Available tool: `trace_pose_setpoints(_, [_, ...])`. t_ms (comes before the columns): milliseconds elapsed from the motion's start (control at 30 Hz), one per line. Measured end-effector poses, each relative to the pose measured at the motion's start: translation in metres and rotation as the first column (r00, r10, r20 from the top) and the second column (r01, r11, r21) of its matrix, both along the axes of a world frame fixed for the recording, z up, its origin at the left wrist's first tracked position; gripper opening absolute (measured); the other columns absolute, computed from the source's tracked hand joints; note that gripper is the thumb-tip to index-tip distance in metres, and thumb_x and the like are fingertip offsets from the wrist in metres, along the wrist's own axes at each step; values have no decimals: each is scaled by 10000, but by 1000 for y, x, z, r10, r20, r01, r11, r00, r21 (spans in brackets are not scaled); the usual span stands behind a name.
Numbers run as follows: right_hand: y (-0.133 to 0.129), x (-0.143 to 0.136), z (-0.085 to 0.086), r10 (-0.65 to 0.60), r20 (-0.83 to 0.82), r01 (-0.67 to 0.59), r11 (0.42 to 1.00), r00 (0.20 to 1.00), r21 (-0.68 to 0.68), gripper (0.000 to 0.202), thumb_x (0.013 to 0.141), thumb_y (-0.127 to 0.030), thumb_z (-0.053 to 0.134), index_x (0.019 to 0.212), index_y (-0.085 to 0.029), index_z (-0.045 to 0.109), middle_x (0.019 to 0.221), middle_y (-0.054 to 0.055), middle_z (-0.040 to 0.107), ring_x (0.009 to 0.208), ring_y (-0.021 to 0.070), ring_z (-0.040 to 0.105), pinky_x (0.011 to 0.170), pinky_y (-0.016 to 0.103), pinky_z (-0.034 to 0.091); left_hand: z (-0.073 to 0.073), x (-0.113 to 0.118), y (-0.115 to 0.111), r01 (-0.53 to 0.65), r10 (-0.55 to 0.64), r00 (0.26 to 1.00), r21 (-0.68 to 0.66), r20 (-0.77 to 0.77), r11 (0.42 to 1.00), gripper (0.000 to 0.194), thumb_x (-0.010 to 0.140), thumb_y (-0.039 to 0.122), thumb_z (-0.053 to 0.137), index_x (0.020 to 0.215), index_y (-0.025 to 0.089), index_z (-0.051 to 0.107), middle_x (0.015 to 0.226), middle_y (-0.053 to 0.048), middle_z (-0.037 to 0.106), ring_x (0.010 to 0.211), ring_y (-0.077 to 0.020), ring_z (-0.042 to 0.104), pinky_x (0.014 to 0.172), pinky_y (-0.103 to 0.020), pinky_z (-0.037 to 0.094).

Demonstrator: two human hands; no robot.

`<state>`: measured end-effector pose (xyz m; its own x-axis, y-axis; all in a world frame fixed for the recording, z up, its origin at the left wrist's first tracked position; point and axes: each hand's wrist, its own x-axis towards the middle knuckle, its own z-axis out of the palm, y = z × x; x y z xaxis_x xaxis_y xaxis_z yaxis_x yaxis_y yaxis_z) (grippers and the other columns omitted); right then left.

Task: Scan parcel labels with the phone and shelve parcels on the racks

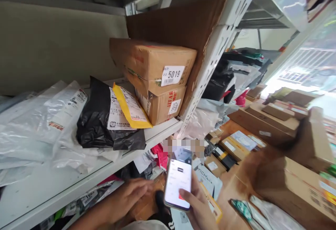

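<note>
My right hand (198, 200) is wrapped around a smartphone (176, 179), its thumb over the lower part of the lit white screen, near a red patch. My left hand (132, 195) lies to the left of the phone, apart from it, with fingers stretched out and nothing in them. Above the hands, on the white metal shelf (157, 133), a yellow padded envelope (132, 107) rests against a black plastic parcel (96, 118). Beside these, a cardboard box (154, 63) labelled 5019 sits on a second cardboard box (164, 105).
Clear plastic-wrapped parcels (44, 125) cover the shelf's left part. A slotted white post (210, 62) rises at its right end. Large cartons (291, 184) and smaller packages stand on the floor to the right. More parcels (90, 196) lie on the level below.
</note>
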<state>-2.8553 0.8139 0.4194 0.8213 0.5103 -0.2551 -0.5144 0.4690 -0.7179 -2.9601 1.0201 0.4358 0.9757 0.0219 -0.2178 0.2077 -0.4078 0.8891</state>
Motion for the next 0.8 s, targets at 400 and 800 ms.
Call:
trace_pose_setpoints(400, [58,-61,-61,-174,61,180,974,983,-134,553,605,-321,804,1116,-246,606,1000,-12,743,876,206,654,726,262,509,-66,-15,-24,-178,-130,962,-910,-241,376,732,887,640,409,1500,263,278,1344,-147,571,1131,-327,598,847,-448,537])
trace_pose_setpoints(800, [58,-99,-58,-145,191,181,965,971,-190,437,659,-316,639,1082,-206,615,1031,38,732,995,273,643,849,364,491,-64,-54,-15,-110,-155,974,-941,-167,319,629,909,586,418,1452,268,393,1386,-134,539,1212,-328,548,864,-463,558])
